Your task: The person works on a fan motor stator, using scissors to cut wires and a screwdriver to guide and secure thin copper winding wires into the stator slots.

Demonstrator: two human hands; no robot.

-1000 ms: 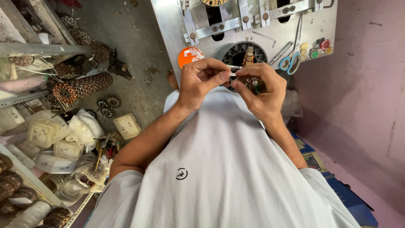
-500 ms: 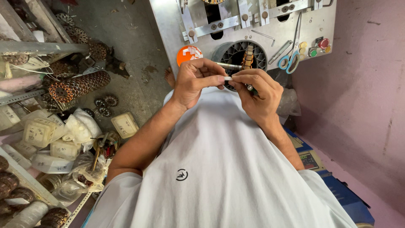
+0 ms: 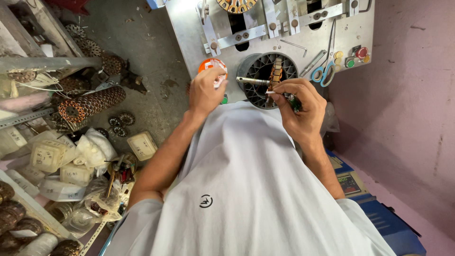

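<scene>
My left hand [image 3: 204,92] reaches forward, its fingers curled onto an orange tape roll [image 3: 211,65] on the grey metal machine panel [image 3: 189,33]. My right hand [image 3: 299,106] is closed around a small green-handled tool [image 3: 294,102] and pinches a white strip at its fingertips. It sits at the rim of a round black fixture [image 3: 258,71]. A copper-wound core [image 3: 275,75] stands in the fixture, and a steel shaft [image 3: 251,81] sticks out to the left. My white shirt hides everything below my hands.
Blue-handled scissors [image 3: 323,74], coloured buttons [image 3: 356,54] and a hex key [image 3: 294,46] lie on the panel. On the floor at left are a stack of round laminations [image 3: 90,102], white boxes [image 3: 47,156] and bags. A blue box [image 3: 379,218] stands at right by the pink wall [image 3: 412,95].
My hands were together at the fixture, working one small part. My left hand has since moved left onto the orange tape roll, while my right hand stays at the fixture.
</scene>
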